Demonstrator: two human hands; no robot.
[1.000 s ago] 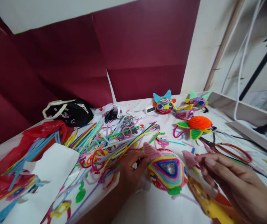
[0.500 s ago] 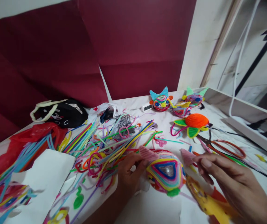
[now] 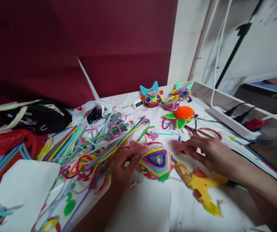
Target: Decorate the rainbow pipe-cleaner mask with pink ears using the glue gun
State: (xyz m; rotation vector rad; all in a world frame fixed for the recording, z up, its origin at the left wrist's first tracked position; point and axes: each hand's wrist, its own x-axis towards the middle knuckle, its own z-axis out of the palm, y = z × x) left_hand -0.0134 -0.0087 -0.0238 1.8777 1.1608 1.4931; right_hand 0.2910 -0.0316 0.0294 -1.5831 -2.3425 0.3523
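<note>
A round pipe-cleaner craft [image 3: 158,160], banded in pink, yellow and blue around a clear triangle, rests on the table in front of me. My left hand [image 3: 123,164] pinches a pink pipe-cleaner ear [image 3: 139,147] at the craft's upper left. At its upper right, my right hand [image 3: 201,149] holds a second pink ear [image 3: 177,146] between closed fingers, close to the craft; whether it touches is unclear. A yellow glue gun [image 3: 201,185] lies below my right hand, its nozzle end toward the craft.
Loose pipe cleaners [image 3: 97,154] cover the table's left side, near torn white paper [image 3: 27,183] and a black bag [image 3: 29,117]. Finished animal faces [image 3: 152,96], an orange-shelled turtle [image 3: 184,112] and scissors [image 3: 208,132] lie behind. A power strip [image 3: 235,124] sits right.
The view has turned right, so the table's things appear farther left and more of the right side shows. Both hands keep their pink ears beside the craft.
</note>
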